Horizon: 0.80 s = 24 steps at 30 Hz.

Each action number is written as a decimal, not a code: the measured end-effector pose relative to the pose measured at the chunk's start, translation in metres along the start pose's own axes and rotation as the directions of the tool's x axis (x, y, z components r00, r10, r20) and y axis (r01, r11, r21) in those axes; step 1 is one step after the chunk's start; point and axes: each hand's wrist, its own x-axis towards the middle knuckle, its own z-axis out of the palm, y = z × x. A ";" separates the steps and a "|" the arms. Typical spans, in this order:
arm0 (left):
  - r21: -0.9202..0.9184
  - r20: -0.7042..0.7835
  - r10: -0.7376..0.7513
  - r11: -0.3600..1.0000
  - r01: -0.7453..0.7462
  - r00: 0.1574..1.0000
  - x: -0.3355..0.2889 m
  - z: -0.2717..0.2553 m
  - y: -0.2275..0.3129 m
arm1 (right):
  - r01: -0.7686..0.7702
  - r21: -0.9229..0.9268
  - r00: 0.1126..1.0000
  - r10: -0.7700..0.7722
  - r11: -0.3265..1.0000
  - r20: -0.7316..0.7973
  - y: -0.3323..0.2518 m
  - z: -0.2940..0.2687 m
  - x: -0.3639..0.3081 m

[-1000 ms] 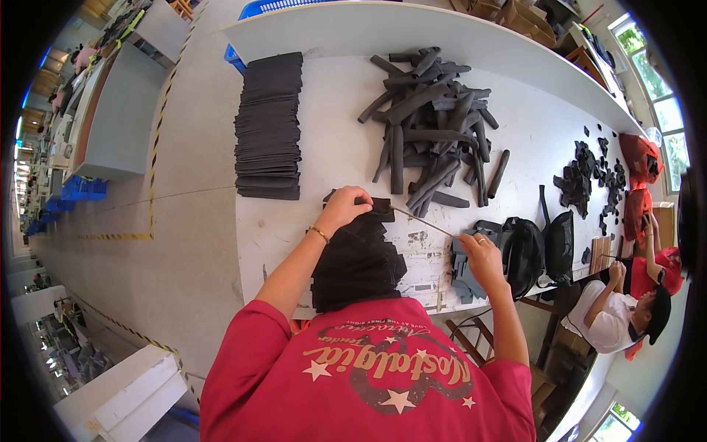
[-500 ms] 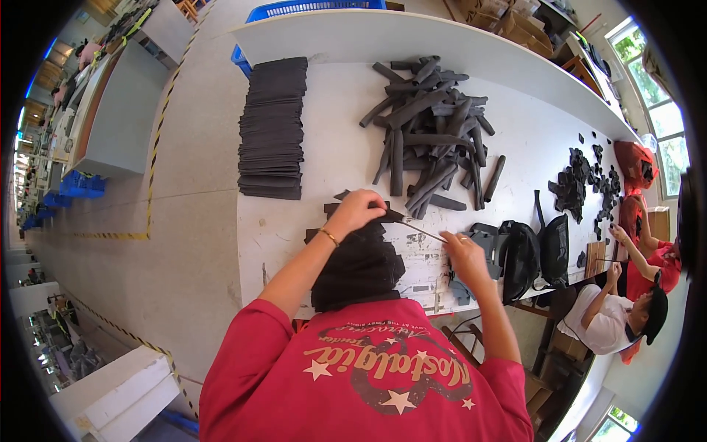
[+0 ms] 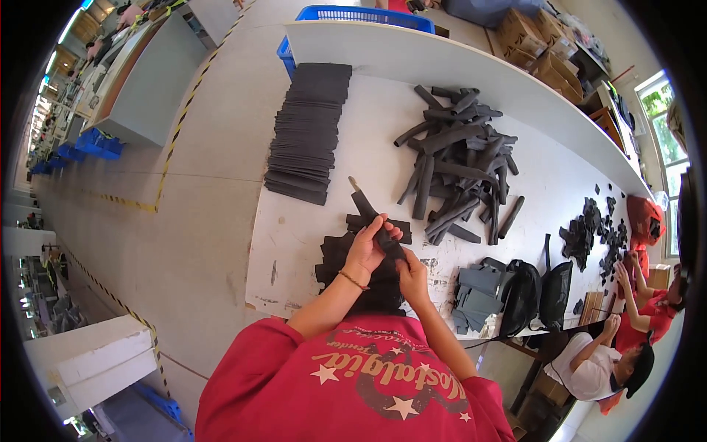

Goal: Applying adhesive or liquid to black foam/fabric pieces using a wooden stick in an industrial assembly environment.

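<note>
A dark fabric tube (image 3: 373,222) slants between my two hands above a stack of black fabric pieces (image 3: 335,258). My left hand (image 3: 368,247) wraps its fingers round the tube's middle. Close to my body, my right hand (image 3: 412,278) is closed at the tube's near end. The pale tip of a thin rod (image 3: 353,183) sticks out of the far end; the rest of the rod is hidden. Beyond my hands lies a loose heap of similar dark tubes (image 3: 460,162). To its left runs a neat row of flat black strips (image 3: 309,132).
A low white board (image 3: 471,62) edges the far side of the table, with a blue basket (image 3: 368,16) behind it. Grey pieces (image 3: 477,291), black bags (image 3: 521,287) and small black scraps (image 3: 582,236) lie to the right. Two people sit at the right end.
The right hand has moved left, up to the tube. The rod, bare between my hands before, now shows only its tip beyond the tube's far end. The view has shifted.
</note>
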 end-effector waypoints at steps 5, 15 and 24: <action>0.056 -0.117 0.106 0.993 -0.100 0.987 0.009 0.015 0.014 | 0.110 -0.318 0.982 -0.153 0.942 -0.113 0.010 -0.001 -0.024; 0.459 -0.118 0.077 0.888 -0.014 0.990 0.027 0.008 0.029 | -0.214 -0.152 0.971 0.226 0.965 0.073 -0.017 -0.046 -0.093; 0.380 -0.037 0.006 0.925 0.009 0.999 -0.009 0.038 -0.005 | -0.210 -0.018 0.977 0.211 0.977 0.044 -0.007 -0.038 -0.080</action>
